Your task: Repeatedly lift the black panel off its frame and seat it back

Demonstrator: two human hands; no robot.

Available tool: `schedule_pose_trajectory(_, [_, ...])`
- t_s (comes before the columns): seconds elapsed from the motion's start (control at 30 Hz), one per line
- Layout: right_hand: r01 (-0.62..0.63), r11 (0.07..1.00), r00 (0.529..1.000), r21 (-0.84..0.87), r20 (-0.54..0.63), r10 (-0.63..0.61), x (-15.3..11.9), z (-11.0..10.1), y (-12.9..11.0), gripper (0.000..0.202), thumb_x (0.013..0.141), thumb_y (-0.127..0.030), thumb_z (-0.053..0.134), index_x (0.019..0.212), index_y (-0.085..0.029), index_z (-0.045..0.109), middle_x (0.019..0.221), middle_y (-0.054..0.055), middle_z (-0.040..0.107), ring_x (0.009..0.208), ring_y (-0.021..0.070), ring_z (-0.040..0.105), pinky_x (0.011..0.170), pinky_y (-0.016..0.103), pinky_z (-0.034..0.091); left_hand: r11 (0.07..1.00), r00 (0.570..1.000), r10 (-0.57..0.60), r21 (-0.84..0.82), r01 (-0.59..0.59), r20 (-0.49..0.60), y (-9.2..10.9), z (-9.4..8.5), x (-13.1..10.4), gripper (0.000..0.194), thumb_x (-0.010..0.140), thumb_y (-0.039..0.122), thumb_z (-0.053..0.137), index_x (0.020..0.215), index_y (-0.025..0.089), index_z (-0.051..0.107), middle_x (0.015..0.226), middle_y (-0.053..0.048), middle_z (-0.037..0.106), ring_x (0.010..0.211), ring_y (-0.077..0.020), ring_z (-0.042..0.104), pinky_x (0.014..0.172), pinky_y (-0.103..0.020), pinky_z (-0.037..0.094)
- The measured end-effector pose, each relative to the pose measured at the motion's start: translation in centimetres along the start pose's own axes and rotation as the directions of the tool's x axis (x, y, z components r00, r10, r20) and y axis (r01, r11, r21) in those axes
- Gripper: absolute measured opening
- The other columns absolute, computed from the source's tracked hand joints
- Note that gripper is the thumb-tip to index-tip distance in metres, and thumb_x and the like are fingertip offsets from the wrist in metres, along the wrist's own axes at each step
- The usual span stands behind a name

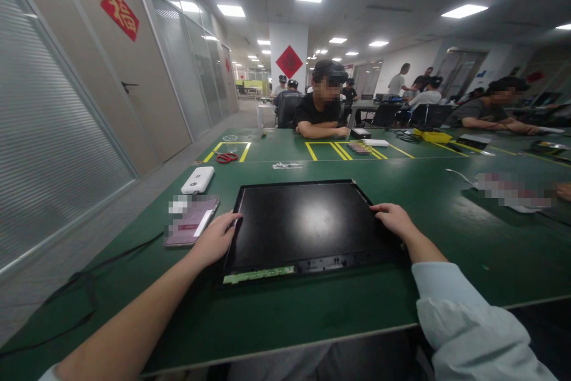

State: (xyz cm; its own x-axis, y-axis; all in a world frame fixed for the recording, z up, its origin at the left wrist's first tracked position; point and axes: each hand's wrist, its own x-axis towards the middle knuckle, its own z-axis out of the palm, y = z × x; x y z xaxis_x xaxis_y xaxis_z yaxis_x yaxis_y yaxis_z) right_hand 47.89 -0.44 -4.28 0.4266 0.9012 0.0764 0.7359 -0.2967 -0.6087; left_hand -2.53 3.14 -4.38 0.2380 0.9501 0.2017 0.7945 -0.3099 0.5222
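A flat black panel [303, 226] lies between the two hands, over the near middle of the green counter [352, 312]; whether its underside touches the surface all over cannot be told. The left hand [218, 237] grips the panel's left edge, thumb on top of the border, fingers mostly hidden at the side. The right hand [395, 220] grips the right edge toward its far end, thumb likewise on the rim, its other fingers partly out of sight. A green strip [259, 276] runs along the left part of the panel's near edge. Just left of the left hand lies a flat phone-like device [203, 223], with a white power bank [197, 180] beyond it. Red-handled scissors [226, 158] rest farther off, beyond the panel's far left corner.
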Motion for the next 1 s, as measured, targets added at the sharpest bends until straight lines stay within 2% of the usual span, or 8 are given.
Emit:
schedule_pose_trajectory(0.33, [-0.053,0.998,0.999,-0.019,0.009,0.054,-0.1,-0.8,-0.5,0.038,0.072,-0.013,0.061,0.103,-0.019,0.083,0.095,0.008,0.079,0.088,0.0219,0.071,0.084,0.030,0.053,0.999,1.000,-0.017,0.030,0.017,0.015,0.9,-0.2,-0.1,0.047,0.088,0.025,0.045,0.127,0.015,0.070,0.145,-0.015,0.063,0.140,-0.0315,0.053,0.119,-0.048,0.037])
schedule_pose_trajectory(0.43, [-0.045,0.999,0.999,-0.013,-0.002,0.045,-0.1,-1.0,-0.4,0.036,0.072,-0.013,0.062,0.100,-0.019,0.083,0.095,0.008,0.078,0.088,0.0211,0.070,0.083,0.029,0.052,0.998,0.999,-0.026,0.058,0.024,0.035,1.1,-0.3,-0.1,0.050,0.089,0.024,0.043,0.130,0.011,0.067,0.148,-0.018,0.059,0.142,-0.0307,0.050,0.120,-0.047,0.034])
schedule_pose_trajectory(0.7, [-0.063,0.998,0.998,0.016,0.001,0.063,0.2,-0.9,0.1,0.036,0.072,-0.013,0.062,0.101,-0.018,0.082,0.096,0.008,0.078,0.087,0.0208,0.069,0.082,0.029,0.051,0.999,0.999,-0.030,0.037,0.029,0.034,1.4,-0.3,-0.1,0.047,0.090,0.026,0.044,0.129,0.014,0.068,0.148,-0.015,0.060,0.143,-0.0299,0.049,0.121,-0.046,0.033])
schedule_pose_trajectory(0.87, [-0.070,0.997,0.998,0.028,-0.007,0.070,0.2,-0.9,0.2,0.035,0.070,-0.013,0.063,0.099,-0.018,0.083,0.090,0.007,0.078,0.080,0.0196,0.069,0.077,0.027,0.051,0.995,0.998,-0.059,-0.075,0.059,0.006,1.6,-0.5,-0.3,0.046,0.085,0.023,0.049,0.126,0.019,0.069,0.143,-0.010,0.065,0.139,-0.0298,0.054,0.121,-0.045,0.034])
schedule_pose_trajectory(1.0, [-0.064,0.998,0.998,0.025,-0.001,0.064,0.3,-0.8,0.4,0.036,0.070,-0.014,0.063,0.100,-0.018,0.082,0.090,0.007,0.078,0.081,0.0193,0.068,0.077,0.027,0.051,0.958,0.993,-0.115,-0.265,0.110,-0.003,2.2,-0.9,-0.5,0.054,0.079,0.018,0.054,0.132,0.018,0.065,0.143,-0.010,0.065,0.136,-0.0310,0.056,0.119,-0.048,0.037])
